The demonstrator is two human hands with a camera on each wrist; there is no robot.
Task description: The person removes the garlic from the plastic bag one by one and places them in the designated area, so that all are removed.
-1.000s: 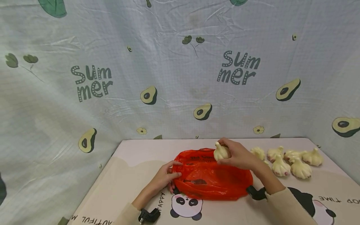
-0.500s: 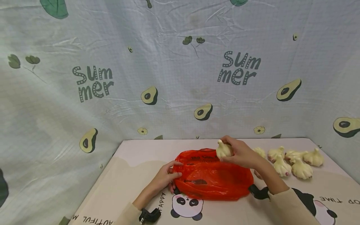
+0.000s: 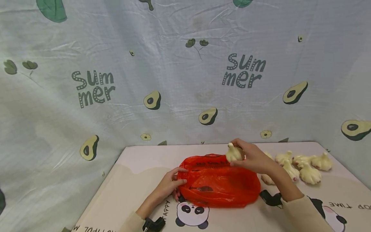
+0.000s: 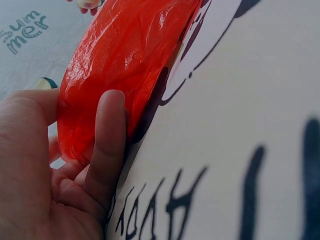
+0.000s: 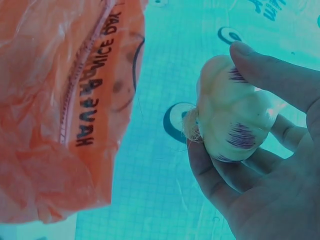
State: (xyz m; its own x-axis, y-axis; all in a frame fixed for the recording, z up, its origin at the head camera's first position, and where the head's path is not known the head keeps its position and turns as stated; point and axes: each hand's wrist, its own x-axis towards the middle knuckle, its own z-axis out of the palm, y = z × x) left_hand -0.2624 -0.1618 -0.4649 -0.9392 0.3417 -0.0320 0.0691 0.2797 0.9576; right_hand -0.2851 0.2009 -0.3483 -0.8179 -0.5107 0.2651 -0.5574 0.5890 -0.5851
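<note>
Near the middle of the table, in the head view, lies a red plastic bag (image 3: 220, 188) with dark print. My left hand (image 3: 165, 187) grips its left edge; the left wrist view shows fingers and thumb around the thin red plastic (image 4: 125, 55). Over the bag's far right part, my right hand (image 3: 256, 158) holds a garlic bulb (image 3: 233, 153) with its stem up. The right wrist view shows the same bulb (image 5: 232, 112), with purple streaks and a root tuft, pinched between thumb and fingers, apart from the bag. The bag's inside is hidden.
Several more garlic bulbs (image 3: 310, 174) lie grouped on the right of the table, some partly hidden by the right forearm. The printed tablecloth (image 3: 139, 180) has a panda picture (image 3: 192, 213) in front of the bag. A patterned cloth curtain (image 3: 174, 71) hangs behind the table.
My right hand has shifted slightly right and up with the garlic bulb, staying over the bag's far right part. The left hand and bag have hardly moved.
</note>
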